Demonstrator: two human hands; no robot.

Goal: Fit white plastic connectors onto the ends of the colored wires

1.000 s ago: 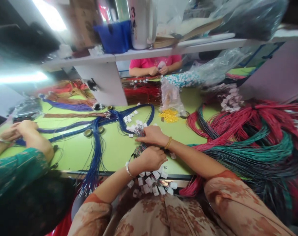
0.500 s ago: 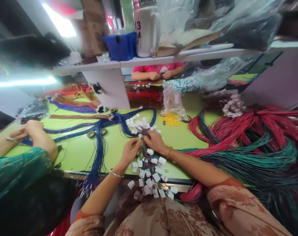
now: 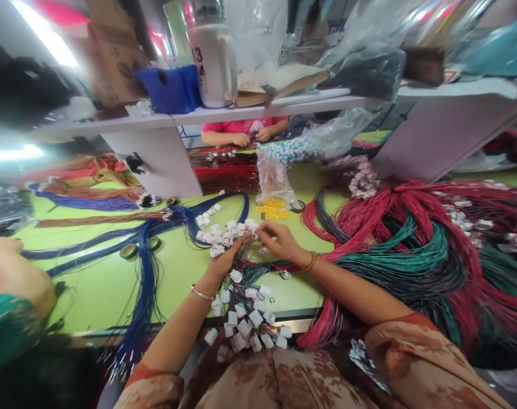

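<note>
My left hand [image 3: 223, 262] is closed around a bundle of thin dark wires [image 3: 246, 262] with white plastic connectors. Several of those white connectors [image 3: 230, 232] fan out above its fingers, over the green table. Just to the right, my right hand [image 3: 282, 243] has its fingers bent together close to the bundle. What lies between its fingertips, if anything, is too small to make out. Below both hands, more white connectors [image 3: 244, 328] on wires hang over the table's front edge. One loose connector [image 3: 285, 274] rests under my right wrist.
Red, green and black wires [image 3: 395, 255] are heaped on the right. Blue wires [image 3: 146, 272] and tape rolls [image 3: 129, 250] lie left. Yellow pieces [image 3: 274, 209] sit ahead, below a shelf [image 3: 258, 112]. A co-worker's hand [image 3: 15, 267] is at far left; another person works opposite.
The view has turned to the right. My left hand now grips the bundle with connectors above it; my right hand has moved off the connectors to the right.
</note>
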